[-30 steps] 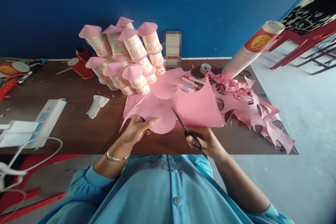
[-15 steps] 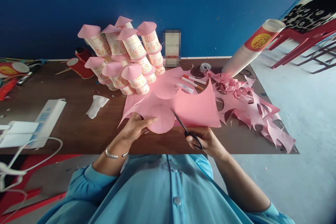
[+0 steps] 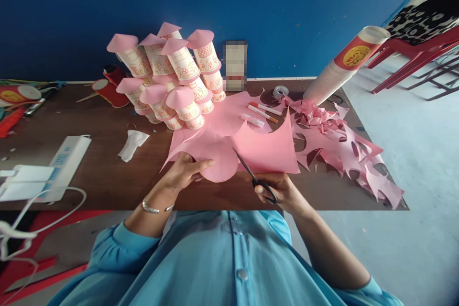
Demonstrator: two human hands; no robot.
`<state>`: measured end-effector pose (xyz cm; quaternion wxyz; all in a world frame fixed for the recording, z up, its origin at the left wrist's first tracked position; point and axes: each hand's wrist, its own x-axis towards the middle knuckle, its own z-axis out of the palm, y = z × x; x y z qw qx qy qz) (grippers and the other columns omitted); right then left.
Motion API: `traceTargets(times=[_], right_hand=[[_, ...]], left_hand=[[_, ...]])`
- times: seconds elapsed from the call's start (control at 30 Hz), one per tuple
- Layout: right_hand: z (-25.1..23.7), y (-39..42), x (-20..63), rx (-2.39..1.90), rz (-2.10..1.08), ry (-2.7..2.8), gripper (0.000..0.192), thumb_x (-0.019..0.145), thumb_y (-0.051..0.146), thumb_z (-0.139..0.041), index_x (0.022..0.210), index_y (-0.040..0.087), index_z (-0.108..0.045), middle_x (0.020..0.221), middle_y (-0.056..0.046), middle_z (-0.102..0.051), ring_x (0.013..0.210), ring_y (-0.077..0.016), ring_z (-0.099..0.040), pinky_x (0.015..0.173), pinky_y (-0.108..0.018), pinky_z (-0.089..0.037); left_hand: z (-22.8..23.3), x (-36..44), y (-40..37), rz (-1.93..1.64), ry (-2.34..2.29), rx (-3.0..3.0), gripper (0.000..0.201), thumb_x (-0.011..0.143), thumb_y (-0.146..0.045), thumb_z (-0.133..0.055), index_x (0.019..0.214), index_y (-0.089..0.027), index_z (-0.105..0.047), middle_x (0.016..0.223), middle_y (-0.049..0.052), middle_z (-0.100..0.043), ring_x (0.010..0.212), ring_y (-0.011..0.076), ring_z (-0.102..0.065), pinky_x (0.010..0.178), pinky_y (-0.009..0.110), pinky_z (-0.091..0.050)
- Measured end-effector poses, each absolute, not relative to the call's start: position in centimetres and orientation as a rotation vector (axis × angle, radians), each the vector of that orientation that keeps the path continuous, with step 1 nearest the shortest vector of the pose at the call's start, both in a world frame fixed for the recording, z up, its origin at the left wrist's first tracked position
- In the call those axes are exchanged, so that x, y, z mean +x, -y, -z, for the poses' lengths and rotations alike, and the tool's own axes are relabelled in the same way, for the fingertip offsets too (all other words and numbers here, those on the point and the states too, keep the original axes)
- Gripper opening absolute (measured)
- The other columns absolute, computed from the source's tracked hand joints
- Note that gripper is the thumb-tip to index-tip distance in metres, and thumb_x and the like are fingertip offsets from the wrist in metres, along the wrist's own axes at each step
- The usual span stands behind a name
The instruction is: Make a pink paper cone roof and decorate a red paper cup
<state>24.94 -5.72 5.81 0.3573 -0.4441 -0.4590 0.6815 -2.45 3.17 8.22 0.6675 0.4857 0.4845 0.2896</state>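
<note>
L hand [image 3: 187, 170] pinching pink paper [image 3: 220, 160], both a touch further left vs 1 s ago; R hand [image 3: 283, 190] gripping scissors [image 3: 255, 180], blades at paper, approx same spot.

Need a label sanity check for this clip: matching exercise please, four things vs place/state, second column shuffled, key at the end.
Things
1. Scissors
2. Front pink sheet
3. Stack of paper cups
4. White power strip

Place or state
A. Near the far right corner of the table
B. In the right hand
C. On the left part of the table
D. Gripped by the left hand, with curved cut edges

Pairs: 1-B, 2-D, 3-A, 4-C
</note>
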Motion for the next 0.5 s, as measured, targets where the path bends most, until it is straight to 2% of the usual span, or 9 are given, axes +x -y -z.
traceTargets(times=[0.13,0.3,0.4,0.5], right_hand=[[-6.0,5.6,25.0,-1.153,-1.793,1.134,0.076,0.077,0.081,-0.089,0.108,0.012,-0.085,0.061,0.003,-0.051,0.056,-0.0102,-0.042,0.052,-0.026,-0.038],[-5.7,5.5,24.9,-1.143,-1.781,1.075,0.075,0.074,0.076,-0.094,0.111,0.011,-0.086,0.064,0.003,-0.051,0.059,-0.0105,-0.043,0.055,-0.028,-0.044],[-5.7,5.4,24.9,-1.122,-1.785,1.104,0.069,0.078,0.073,-0.093,0.108,0.011,-0.086,0.065,0.003,-0.051,0.059,-0.0104,-0.043,0.055,-0.027,-0.042],[-5.9,5.3,25.0,-1.103,-1.783,1.131,0.064,0.081,0.072,-0.091,0.102,0.011,-0.085,0.066,0.003,-0.046,0.059,-0.0093,-0.040,0.054,-0.026,-0.037]], left_hand=[[-8.4,-2.7,-3.7,-0.617,-1.057,1.150,0.064,0.068,-0.054,-0.091,0.047,-0.022,-0.039,0.045,-0.004,-0.035,0.041,0.0067,-0.034,0.039,0.025,-0.025],[-8.2,-3.3,-4.3,-0.506,-1.084,1.264,0.073,0.069,-0.057,-0.092,0.040,-0.022,-0.034,0.041,-0.003,-0.032,0.040,0.0058,-0.030,0.041,0.026,-0.018],[-8.1,-3.6,-4.4,-0.462,-1.129,1.297,0.073,0.069,-0.054,-0.094,0.041,-0.022,-0.034,0.041,-0.004,-0.032,0.042,0.0049,-0.027,0.042,0.026,-0.017],[-8.0,-3.6,-4.6,-0.608,-1.153,1.306,0.066,0.066,-0.046,-0.097,0.043,-0.022,-0.040,0.042,-0.004,-0.035,0.041,0.0053,-0.031,0.041,0.025,-0.020]])
